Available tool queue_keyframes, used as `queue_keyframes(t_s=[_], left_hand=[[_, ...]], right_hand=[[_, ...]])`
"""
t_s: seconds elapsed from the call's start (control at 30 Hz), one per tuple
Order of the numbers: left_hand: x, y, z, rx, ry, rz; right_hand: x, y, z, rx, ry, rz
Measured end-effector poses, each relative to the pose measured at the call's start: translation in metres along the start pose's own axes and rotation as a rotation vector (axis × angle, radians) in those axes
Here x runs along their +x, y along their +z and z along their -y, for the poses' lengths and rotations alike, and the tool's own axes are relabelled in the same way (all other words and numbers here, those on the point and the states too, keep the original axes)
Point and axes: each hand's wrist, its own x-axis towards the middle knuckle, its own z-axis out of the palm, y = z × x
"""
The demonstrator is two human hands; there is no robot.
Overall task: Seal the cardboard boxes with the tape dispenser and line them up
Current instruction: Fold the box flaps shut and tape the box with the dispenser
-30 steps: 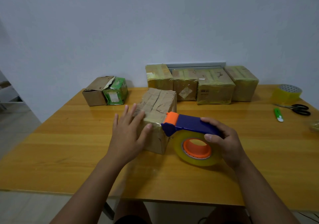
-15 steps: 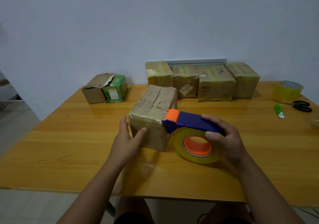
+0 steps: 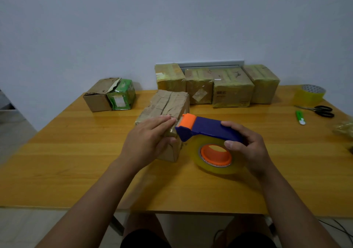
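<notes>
A worn cardboard box point(image 3: 168, 104) stands in the middle of the wooden table point(image 3: 57, 152). My left hand point(image 3: 147, 140) lies over its near right corner, fingers straight on the top and thumb down the front face. My right hand point(image 3: 246, 146) grips the blue handle of the tape dispenser point(image 3: 206, 129). The dispenser's orange head touches the box's near right edge, and its clear tape roll point(image 3: 215, 158) rests on the table. Several taped boxes point(image 3: 231, 87) stand in a row at the back against the wall.
A brown box with a torn flap point(image 3: 97, 96) and a green box point(image 3: 121, 94) sit at the back left. At the right lie a spare tape roll point(image 3: 309, 94), black scissors point(image 3: 321, 111), a green cutter point(image 3: 299, 116) and crumpled tape point(image 3: 343, 129).
My left hand moved from the box's front left corner up onto its near right corner beside the dispenser head. The dispenser stayed against the box's right side.
</notes>
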Motion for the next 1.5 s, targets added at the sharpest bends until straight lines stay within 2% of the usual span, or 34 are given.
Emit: queue_keyframes(t_s=[0.3, 0.47, 0.63, 0.9, 1.07, 1.13, 1.27, 1.33, 1.4, 1.5], left_hand=[[0.002, -0.008, -0.004, 0.023, -0.059, 0.044], [0.002, -0.006, -0.005, 0.001, -0.088, 0.061], [0.004, -0.010, -0.005, 0.003, -0.096, 0.107], [0.004, -0.013, -0.008, 0.015, -0.089, 0.140], [0.004, -0.015, -0.008, 0.031, -0.105, 0.162], [0.004, -0.015, -0.008, 0.029, -0.108, 0.155], [0.004, -0.013, -0.013, 0.058, -0.101, 0.121], [0.006, -0.008, -0.021, 0.089, -0.170, 0.083], [0.007, 0.000, -0.028, 0.106, -0.245, 0.036], [0.000, 0.010, -0.029, 0.127, -0.214, -0.031]], right_hand=[[-0.005, -0.013, 0.022, -0.190, -0.085, 0.094], [-0.002, -0.015, 0.033, -0.246, -0.027, 0.170], [0.018, -0.005, 0.049, -0.257, 0.022, 0.164], [0.026, -0.003, 0.058, -0.087, 0.176, 0.130], [0.007, -0.012, 0.053, -0.144, 0.142, 0.153], [-0.002, -0.020, 0.047, -0.174, 0.120, 0.100], [-0.008, -0.023, 0.027, -0.055, 0.087, -0.190], [-0.003, -0.015, 0.019, -0.047, 0.061, -0.298], [0.004, -0.003, 0.013, -0.085, 0.025, -0.364], [0.017, 0.014, 0.007, -0.132, -0.011, -0.419]])
